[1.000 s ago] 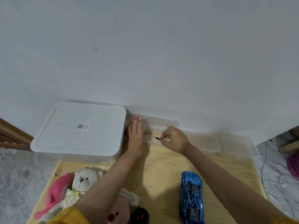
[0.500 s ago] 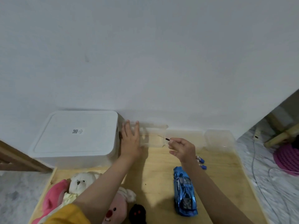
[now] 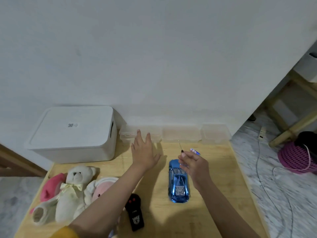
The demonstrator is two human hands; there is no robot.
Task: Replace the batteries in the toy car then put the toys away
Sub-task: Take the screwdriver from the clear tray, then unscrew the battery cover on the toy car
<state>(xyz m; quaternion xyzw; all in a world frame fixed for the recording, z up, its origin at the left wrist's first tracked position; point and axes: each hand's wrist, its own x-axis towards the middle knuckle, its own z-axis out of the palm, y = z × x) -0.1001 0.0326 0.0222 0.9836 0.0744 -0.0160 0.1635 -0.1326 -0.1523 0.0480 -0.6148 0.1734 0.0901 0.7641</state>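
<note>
The head view shows a slim precision screwdriver with a dark handle and thin metal shaft (image 3: 180, 147) pinched between the thumb and fingertips of the right hand (image 3: 193, 164), shaft pointing up and away, just above the front of the shiny blue toy car (image 3: 178, 181), which is seen lying wheels-down on the pale wooden tabletop (image 3: 214, 186). The left hand (image 3: 145, 152) is held flat with fingers spread and straight, nothing gripped, near the row of clear plastic compartment boxes (image 3: 180, 133) set against the wall. Small blue-and-white batteries (image 3: 194, 151) are partly hidden just beyond the right hand. The step in hand is judged to be bringing the tool to the car. For this to go well, the car would probably need to be turned over and steadied by the free hand, so that the battery cover, not visible here, is exposed; the tip should be seated squarely before it is turned, and any loosened screw kept on the wood, away from the edge.
</note>
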